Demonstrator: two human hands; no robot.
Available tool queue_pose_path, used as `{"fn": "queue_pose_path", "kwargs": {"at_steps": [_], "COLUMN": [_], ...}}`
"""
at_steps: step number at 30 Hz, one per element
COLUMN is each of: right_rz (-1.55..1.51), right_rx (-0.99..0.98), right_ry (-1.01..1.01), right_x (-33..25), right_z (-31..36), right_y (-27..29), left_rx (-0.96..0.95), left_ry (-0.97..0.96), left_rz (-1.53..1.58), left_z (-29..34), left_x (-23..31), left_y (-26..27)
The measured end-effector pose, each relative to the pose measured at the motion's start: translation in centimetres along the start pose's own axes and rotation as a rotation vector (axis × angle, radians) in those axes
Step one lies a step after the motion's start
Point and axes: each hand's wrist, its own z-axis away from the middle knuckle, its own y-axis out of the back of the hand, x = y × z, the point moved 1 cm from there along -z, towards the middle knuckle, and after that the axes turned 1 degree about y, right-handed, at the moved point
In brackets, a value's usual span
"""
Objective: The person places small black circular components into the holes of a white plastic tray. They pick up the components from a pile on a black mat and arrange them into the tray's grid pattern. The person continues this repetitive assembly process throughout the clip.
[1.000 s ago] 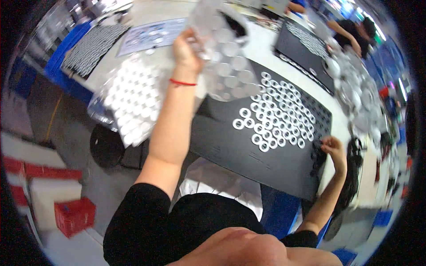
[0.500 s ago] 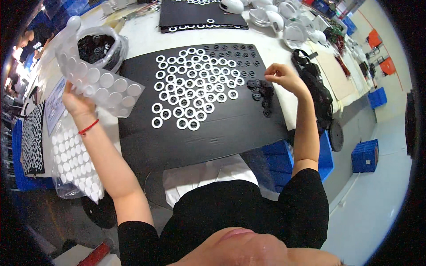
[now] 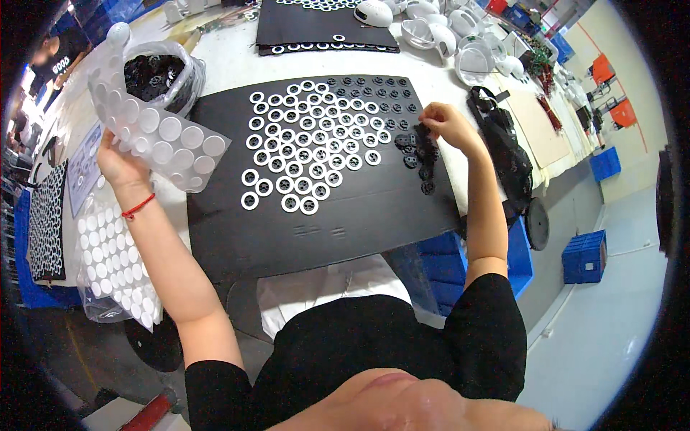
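Two hands [image 3: 123,165] [image 3: 449,126] apart, left clamped on one sheet [image 3: 170,129], right at black parts [image 3: 410,149], grip unclear, one board [image 3: 287,251]

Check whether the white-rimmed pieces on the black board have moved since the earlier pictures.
No, neither way: against the black board, the white-rimmed pieces keep the same cluster and places; both shift across the picture together.

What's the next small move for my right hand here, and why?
Perhaps your right hand should slide one of the bunched black pieces clear of the others: it is right by them, while the spaced black pieces farther up the black board lie apart. Your left hand is holding the translucent sheet.
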Motion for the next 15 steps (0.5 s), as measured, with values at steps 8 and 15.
{"fn": "queue_pose_path", "kwargs": {"at_steps": [8, 15], "right_rz": [0.275, 0.222], "right_rx": [0.202, 0.119], "right_ry": [0.059, 0.100], "right_x": [-0.7, -0.9], "right_z": [-0.2, 0.1], "right_y": [-1.3, -1.2], "left_rx": [0.022, -0.022], "left_ry": [0.004, 0.040], "left_rz": [-0.011, 0.010], "left_z": [-0.2, -0.5], "left_x": [0.2, 0.1], "left_y": [0.4, 0.7]}}
